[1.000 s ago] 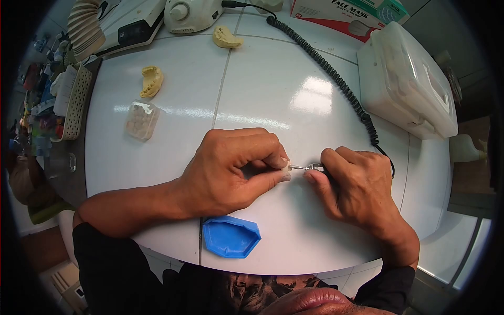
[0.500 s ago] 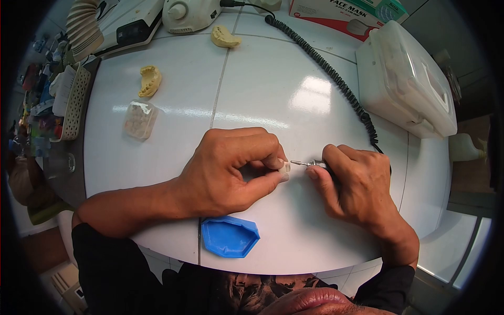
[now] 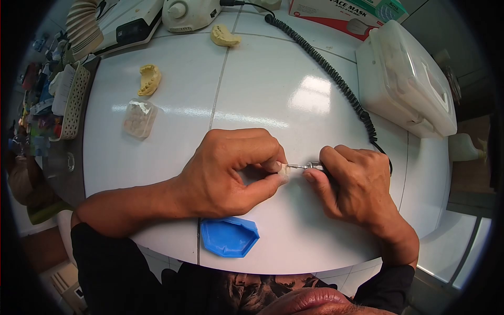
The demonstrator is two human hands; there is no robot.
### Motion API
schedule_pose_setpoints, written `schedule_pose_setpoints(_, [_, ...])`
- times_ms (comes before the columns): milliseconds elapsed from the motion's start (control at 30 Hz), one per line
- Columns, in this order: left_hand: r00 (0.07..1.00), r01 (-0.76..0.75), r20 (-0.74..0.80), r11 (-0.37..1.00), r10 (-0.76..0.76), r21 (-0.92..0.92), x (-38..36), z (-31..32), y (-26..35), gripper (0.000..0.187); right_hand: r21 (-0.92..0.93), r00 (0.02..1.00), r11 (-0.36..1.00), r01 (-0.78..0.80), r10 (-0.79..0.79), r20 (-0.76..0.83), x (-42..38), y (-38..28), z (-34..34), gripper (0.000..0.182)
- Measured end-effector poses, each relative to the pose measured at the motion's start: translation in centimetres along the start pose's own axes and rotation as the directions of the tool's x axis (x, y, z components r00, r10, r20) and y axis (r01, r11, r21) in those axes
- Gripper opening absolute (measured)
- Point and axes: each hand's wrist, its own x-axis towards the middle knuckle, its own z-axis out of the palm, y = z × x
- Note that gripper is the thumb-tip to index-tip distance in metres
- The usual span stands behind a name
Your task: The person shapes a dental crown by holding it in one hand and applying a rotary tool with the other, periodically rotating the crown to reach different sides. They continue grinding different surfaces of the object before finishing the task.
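Observation:
Between thumb and fingertips, my left hand (image 3: 236,170) pinches a small whitish piece (image 3: 284,172) above the white table. My right hand (image 3: 354,184) is wrapped round a rotary handpiece (image 3: 315,166), whose body is mostly hidden by the fingers. The thin metal bit points left, and its tip meets the upper part of the small piece. Below my left hand a blue tray (image 3: 231,237) lies near the table's front edge, with its hollow side up.
Two yellow dental casts (image 3: 150,80) (image 3: 224,36) and a clear box (image 3: 140,119) lie on the white table (image 3: 252,79). A coiled black cord (image 3: 325,63) runs from the back to my right hand. A large lidded box (image 3: 404,79) stands at the right.
My right hand has shifted slightly left, bringing the bit from just beside the small piece into contact with it. My left hand has hardly moved.

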Motion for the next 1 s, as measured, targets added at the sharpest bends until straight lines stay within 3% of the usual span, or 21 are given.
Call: schedule_pose_setpoints(1000, [1.000,0.005,-0.016,0.999,-0.005,-0.054,-0.05,-0.01,-0.35,0.019,0.035,0.999,0.999,-0.013,0.012,0.038,0.28,0.05,-0.60,0.039])
